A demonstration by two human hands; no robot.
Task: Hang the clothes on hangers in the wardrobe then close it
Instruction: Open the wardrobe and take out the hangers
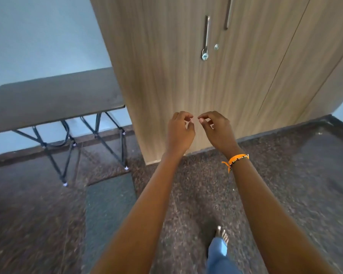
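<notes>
Wardrobe (186, 76) stands upright just beyond both hands, long axis vertical, doors facing the person and closed. Left hand (179, 133) and right hand (218, 131): each grip loosely curled, empty, fingertips near together. Table (48, 99) left of them.

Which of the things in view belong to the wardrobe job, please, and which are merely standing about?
Job: wardrobe, doors shut; door handles; left hand and right hand, both empty.
About: folding table; floor mat; orange wristband.
</notes>
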